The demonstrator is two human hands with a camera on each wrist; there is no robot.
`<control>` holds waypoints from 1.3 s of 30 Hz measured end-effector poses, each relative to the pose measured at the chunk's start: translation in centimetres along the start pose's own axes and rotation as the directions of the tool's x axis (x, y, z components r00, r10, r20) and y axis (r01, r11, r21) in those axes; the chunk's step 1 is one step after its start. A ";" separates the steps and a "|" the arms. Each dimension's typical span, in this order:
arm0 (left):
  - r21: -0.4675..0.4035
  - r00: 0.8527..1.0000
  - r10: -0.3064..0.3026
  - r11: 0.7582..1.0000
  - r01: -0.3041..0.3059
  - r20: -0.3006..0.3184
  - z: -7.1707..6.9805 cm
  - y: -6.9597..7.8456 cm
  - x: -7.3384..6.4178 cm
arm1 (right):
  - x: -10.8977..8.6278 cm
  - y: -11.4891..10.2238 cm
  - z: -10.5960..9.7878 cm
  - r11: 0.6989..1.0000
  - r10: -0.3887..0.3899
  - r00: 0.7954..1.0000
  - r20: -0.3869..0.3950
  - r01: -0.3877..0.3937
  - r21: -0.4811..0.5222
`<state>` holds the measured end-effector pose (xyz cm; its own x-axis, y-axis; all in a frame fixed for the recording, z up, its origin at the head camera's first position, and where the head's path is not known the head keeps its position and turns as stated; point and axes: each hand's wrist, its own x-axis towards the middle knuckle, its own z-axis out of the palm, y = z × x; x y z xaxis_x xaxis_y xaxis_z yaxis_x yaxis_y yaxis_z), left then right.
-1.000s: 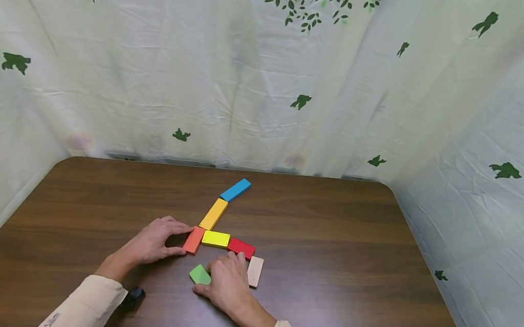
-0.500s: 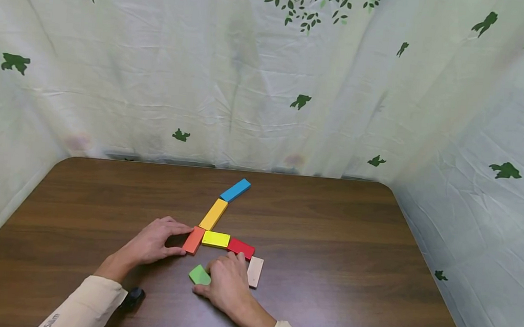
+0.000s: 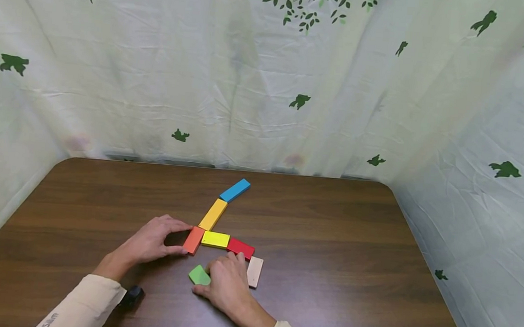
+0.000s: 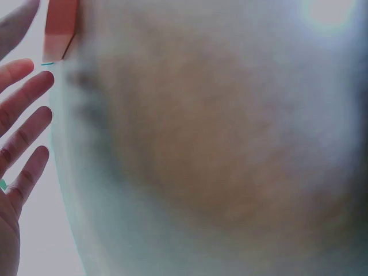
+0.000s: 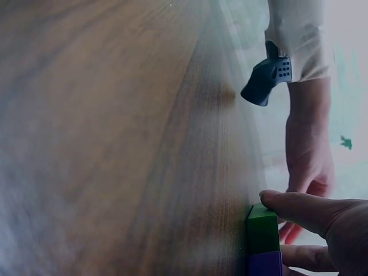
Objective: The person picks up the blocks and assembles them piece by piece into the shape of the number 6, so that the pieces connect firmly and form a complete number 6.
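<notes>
In the head view, my left hand (image 3: 156,240) spans an orange-red block (image 3: 193,240), index fingertip at its far end and thumb at its near end. The left wrist view shows the other fingers spread loosely below the same block (image 4: 60,26). My right hand (image 3: 229,281) is curled over the near blocks, its thumb by a green block (image 3: 200,275) and its fingertips near the red block (image 3: 241,247) and the beige block (image 3: 255,272). In the right wrist view, the thumb lies at the green block's end (image 5: 263,233), with a purple block (image 5: 265,263) adjoining it.
A yellow block (image 3: 216,239) lies between the orange-red and red blocks. Beyond them, an amber block (image 3: 213,214) and a blue block (image 3: 235,189) run diagonally toward the back of the brown table (image 3: 330,230). A pale leaf-printed curtain (image 3: 268,82) surrounds it.
</notes>
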<state>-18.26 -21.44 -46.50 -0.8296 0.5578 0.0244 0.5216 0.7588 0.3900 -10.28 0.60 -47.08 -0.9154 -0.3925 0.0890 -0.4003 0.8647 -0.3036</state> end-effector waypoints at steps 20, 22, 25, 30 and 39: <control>0.117 0.976 0.042 0.991 -0.069 0.214 -2.7 0.9 5.1 | 0.1 0.1 -0.1 0.999 0.025 0.999 0.046 -0.026 0.019; 0.111 0.972 0.042 0.991 -0.069 0.231 -2.7 0.9 5.4 | 0.1 0.1 -0.1 0.999 0.026 0.999 0.045 -0.027 0.021; 0.108 0.967 0.052 0.991 -0.081 0.248 -2.8 0.9 5.6 | 0.1 0.1 -0.1 0.999 0.027 0.999 0.042 -0.027 0.021; 0.111 0.964 0.069 0.989 -0.100 0.256 -2.8 0.8 5.8 | 0.1 0.1 -0.1 1.000 0.024 0.999 0.029 -0.024 0.013; 0.115 0.961 0.054 0.989 -0.088 0.270 -2.1 0.6 5.9 | 0.1 0.2 -0.1 0.999 0.029 0.999 0.044 -0.030 0.018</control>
<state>-23.26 -18.44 -44.26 -0.7157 0.6679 -0.2041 0.6118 0.7406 0.2780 -10.45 0.76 -47.04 -0.9239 -0.3808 0.0386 -0.3722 0.8702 -0.3228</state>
